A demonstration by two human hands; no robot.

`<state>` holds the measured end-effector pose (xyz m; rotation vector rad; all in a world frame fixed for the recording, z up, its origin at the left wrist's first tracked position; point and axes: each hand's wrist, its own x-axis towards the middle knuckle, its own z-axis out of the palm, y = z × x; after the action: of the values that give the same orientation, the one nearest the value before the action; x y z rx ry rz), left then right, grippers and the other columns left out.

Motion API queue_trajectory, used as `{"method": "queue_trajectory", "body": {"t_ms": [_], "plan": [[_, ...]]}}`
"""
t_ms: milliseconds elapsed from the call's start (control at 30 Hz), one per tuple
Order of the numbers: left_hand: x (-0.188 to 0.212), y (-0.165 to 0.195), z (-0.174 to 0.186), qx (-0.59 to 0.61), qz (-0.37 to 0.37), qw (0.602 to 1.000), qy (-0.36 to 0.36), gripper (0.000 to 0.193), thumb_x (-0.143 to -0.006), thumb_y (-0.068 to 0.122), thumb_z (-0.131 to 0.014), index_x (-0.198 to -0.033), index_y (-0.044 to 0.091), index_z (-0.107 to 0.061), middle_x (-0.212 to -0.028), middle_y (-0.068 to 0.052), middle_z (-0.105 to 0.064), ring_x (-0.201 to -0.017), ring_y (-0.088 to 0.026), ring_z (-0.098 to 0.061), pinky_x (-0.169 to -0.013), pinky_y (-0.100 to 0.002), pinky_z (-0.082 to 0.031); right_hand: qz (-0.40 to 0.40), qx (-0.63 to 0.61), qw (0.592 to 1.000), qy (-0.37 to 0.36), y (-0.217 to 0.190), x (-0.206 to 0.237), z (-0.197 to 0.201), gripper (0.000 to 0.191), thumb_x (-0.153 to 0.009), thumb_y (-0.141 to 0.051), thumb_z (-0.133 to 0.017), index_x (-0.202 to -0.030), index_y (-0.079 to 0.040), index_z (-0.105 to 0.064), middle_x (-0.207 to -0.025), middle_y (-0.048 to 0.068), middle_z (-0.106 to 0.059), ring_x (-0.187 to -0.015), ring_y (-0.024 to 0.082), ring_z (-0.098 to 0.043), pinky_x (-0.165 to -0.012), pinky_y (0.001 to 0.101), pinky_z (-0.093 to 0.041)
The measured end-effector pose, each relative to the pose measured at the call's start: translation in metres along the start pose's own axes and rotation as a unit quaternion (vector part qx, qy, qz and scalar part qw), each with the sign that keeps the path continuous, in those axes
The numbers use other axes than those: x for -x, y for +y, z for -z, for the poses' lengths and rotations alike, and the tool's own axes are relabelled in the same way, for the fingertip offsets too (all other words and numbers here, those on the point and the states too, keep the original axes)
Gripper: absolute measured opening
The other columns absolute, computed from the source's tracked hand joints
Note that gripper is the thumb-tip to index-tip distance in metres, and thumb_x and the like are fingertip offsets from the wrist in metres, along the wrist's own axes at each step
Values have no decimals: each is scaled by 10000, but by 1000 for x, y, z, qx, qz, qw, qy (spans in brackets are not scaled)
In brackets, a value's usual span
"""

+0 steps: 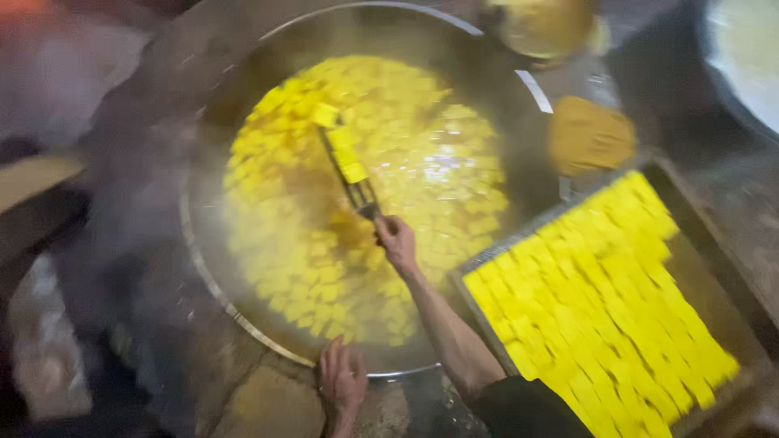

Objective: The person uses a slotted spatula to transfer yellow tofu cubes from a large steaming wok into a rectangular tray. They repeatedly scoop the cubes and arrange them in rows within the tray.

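Observation:
A very large round metal pan [203,268] holds liquid crowded with floating yellow square pieces [406,154]. My right hand [396,240] reaches over the pan and grips the handle of a flat wire skimmer [345,158] that carries a short row of yellow pieces above the liquid. My left hand [341,381] rests with fingers spread on the pan's near rim.
To the right a rectangular mesh tray [698,235] is covered with rows of yellow pieces [600,308]. A brownish-yellow cloth or lump [591,136] lies beyond it, with a round dish [545,28] at the top. The surroundings are dark, steamy and blurred.

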<state>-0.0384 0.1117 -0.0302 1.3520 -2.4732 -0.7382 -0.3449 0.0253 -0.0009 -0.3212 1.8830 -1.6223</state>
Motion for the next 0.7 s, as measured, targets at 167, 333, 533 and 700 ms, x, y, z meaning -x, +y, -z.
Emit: {"method": "queue_trajectory", "body": {"t_ms": [167, 333, 533, 700], "plan": [[10, 16, 17, -66, -36, 997, -22, 353, -849, 281, -693, -1150, 97, -687, -1352, -141, -612, -1290, -378, -527, -1085, -509, -426, 17, -66, 998, 0, -41, 59, 119, 317, -978, -307, -694, -1039, 3, -703, -749, 42, -681, -614, 101, -621, -563, 275, -519], [7, 100, 9, 34, -171, 984, 42, 300, -890, 180, -702, -1169, 74, -668, -1308, -167, -626, -1296, -373, -538, -1124, -514, -408, 5, 16, 999, 47, -51, 139, 289, 301, -957, -304, -725, -1042, -15, -729, -748, 41, -698, -623, 102, -637, -559, 271, -523], [20, 256, -51, 133, -316, 939, -23, 392, -873, 173, -734, -1222, 20, -642, -1362, -224, -586, -1343, -419, -492, -1149, -550, -368, 51, 157, 968, 187, -36, 254, 506, 289, -946, -292, -749, -1082, -37, -765, -788, 39, -741, -677, 99, -654, -603, 268, -537], [61, 324, -94, 97, -388, 914, -74, 503, -881, 288, -721, -1286, 11, -610, -1447, -251, -528, -1391, -463, -432, -1138, -563, -354, -50, 306, 916, 255, -28, 333, 647, 410, -934, -413, -719, -1098, -38, -752, -757, 81, -719, -595, 159, -639, -546, 338, -518]]}}
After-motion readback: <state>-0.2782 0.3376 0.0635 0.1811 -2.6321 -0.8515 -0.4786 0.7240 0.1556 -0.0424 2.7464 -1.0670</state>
